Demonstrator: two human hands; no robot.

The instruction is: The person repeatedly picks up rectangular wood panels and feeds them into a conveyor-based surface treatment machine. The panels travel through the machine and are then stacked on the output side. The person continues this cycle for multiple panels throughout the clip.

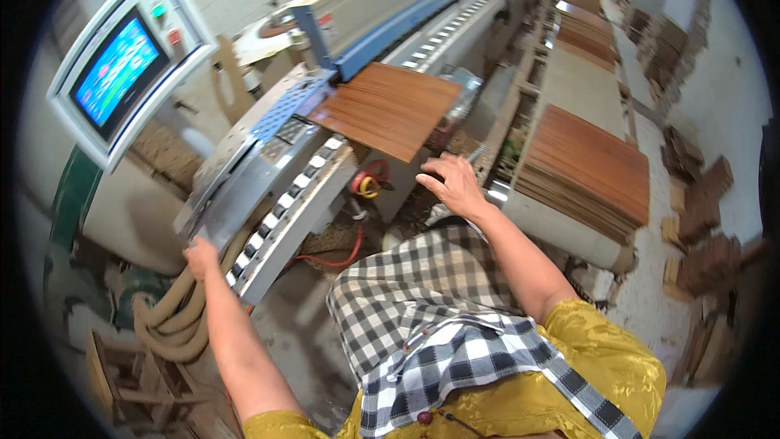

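Note:
A wood-grain panel (390,111) lies at the infeed of what looks like an edge banding machine (420,9), its far side against the blue-framed housing. My right hand (454,186) hovers just off the panel's near corner, fingers loosely spread and holding nothing. To the left, my left hand (201,258) is at the near end of the machine's metal infeed plate (234,195). Its fingers are curled by the plate's corner, and whether they grip it cannot be made out. Between my hands runs a roller rail (286,207) with black and white rollers.
A control panel with a lit screen (119,73) stands at left. Stacked wood-grain panels (585,171) lie on a conveyor (548,228) at right. A red air hose (341,262) hangs below the rail. Ribbed hose (177,329) coils on the floor. Brown blocks (707,201) line the wall.

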